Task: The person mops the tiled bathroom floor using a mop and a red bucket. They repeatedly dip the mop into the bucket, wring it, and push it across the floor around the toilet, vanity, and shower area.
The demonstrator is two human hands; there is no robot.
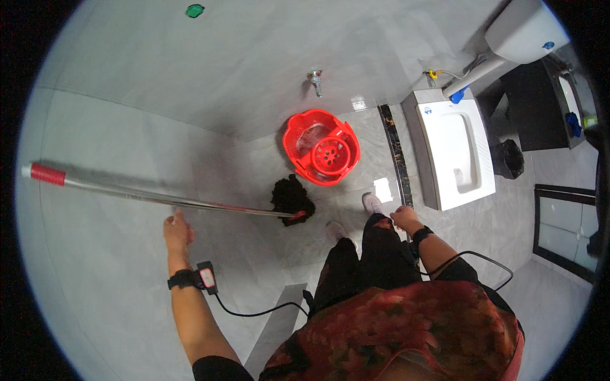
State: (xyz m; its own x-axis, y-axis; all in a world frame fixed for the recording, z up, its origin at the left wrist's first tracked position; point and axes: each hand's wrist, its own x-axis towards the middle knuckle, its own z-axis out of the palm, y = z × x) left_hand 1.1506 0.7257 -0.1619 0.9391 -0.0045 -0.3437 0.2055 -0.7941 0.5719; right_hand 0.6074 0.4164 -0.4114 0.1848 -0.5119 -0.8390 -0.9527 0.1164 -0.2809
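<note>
A mop leans at the left, its long silver pole [146,195] ending in a red grip and its dark, wet-looking head [289,195] resting on the floor. My left hand [179,230] is just below the pole, seemingly apart from it, with one finger stretched toward it and the others loosely bent. Beyond the mop head stands a red mop bucket [321,147] holding sudsy water, with a perforated wringer basket [330,156] at one side. My right hand [405,218] hangs by my right thigh, fingers curled, with nothing visible in them.
A wall tap [316,81] sits above the bucket. To the right are a dark floor strip [395,149], a raised white squat toilet [454,152] with its cistern [524,32], a black bin bag [508,159] and a dark cabinet [540,105]. Cables run from my wrist straps.
</note>
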